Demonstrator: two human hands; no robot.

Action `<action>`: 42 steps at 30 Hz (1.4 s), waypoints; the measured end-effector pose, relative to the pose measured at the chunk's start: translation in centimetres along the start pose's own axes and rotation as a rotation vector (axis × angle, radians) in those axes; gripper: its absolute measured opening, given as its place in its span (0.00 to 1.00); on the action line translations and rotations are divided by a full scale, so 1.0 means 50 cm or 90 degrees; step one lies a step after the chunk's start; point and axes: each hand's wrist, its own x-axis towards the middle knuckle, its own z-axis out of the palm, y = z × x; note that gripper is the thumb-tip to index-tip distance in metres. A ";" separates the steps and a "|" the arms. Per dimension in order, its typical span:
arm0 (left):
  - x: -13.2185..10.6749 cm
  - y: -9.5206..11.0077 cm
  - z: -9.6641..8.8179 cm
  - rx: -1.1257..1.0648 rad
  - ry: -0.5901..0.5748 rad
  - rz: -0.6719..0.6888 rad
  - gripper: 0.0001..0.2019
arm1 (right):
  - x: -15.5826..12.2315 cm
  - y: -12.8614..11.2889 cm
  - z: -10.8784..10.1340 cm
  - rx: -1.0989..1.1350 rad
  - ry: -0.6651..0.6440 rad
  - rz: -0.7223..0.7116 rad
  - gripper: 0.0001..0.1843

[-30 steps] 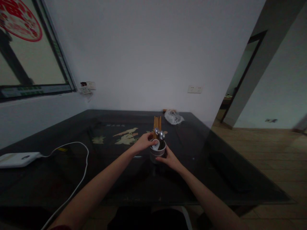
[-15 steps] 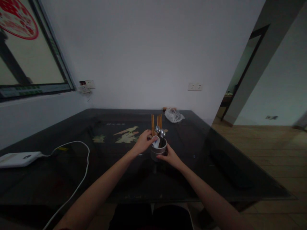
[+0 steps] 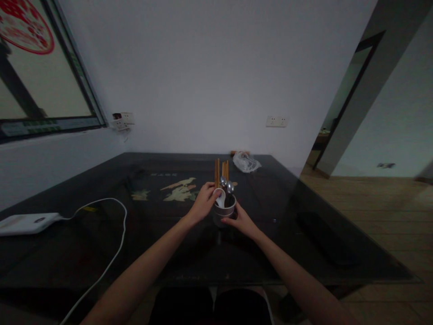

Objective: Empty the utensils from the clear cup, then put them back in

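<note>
In the head view, a grey cylindrical utensil holder [image 3: 222, 219] stands on the dark table, with my right hand [image 3: 241, 221] closed around its right side. Over its left rim my left hand [image 3: 204, 198] pinches a white soup spoon [image 3: 221, 198], whose bowl points up. Wooden chopsticks [image 3: 217, 173] rise right behind the left fingertips; whether those fingers touch them, I cannot tell. More chopsticks [image 3: 225, 169] and two shiny metal spoons [image 3: 230, 187] stand upright in the holder. Its inside is mostly hidden by the utensils.
A crumpled clear plastic bag [image 3: 246, 162] lies at the table's back edge. On the left are a white power bank [image 3: 29, 224] and its looping white cable [image 3: 124, 225]. A flat dark object [image 3: 324, 239] lies on the right. Behind the table [image 3: 162, 262] rises a white wall.
The white spoon has come up slightly and more of its handle shows. The chopsticks by my left hand stand a little higher. My right hand stays on the holder.
</note>
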 end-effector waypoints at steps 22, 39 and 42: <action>0.003 -0.110 -0.208 -0.400 0.220 -0.316 0.12 | 0.000 0.014 -0.014 -0.033 -0.010 0.023 0.43; -0.019 -0.210 -0.209 -0.504 0.239 -0.474 0.11 | -0.001 0.008 -0.018 -0.091 -0.020 0.019 0.45; -0.021 -0.212 -0.205 -0.478 0.192 -0.446 0.13 | -0.001 0.006 -0.017 -0.102 -0.018 0.021 0.44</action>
